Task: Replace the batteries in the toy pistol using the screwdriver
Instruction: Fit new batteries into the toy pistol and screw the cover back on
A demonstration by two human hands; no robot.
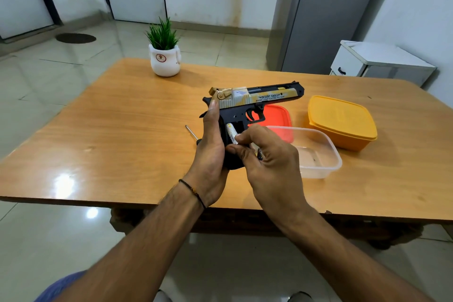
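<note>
The battery compartment in the grip of the toy pistol (pixel 255 103) is uncovered, so I judge the unscrewing step complete. 1 white battery (pixel 231 133) sits partly in the compartment; whether it is going in or coming out cannot be told. Closing the cover and refastening the screw remain. The screwdriver (pixel 192 133) lies on the surface (pixel 122 130) just left of the pistol.

My left hand (pixel 212 152) wraps the grip from behind, thumb up along the rear, pistol held above the surface. My right hand (pixel 267 154) pinches the battery's lower end with curled fingers (pixel 239 138).
</note>
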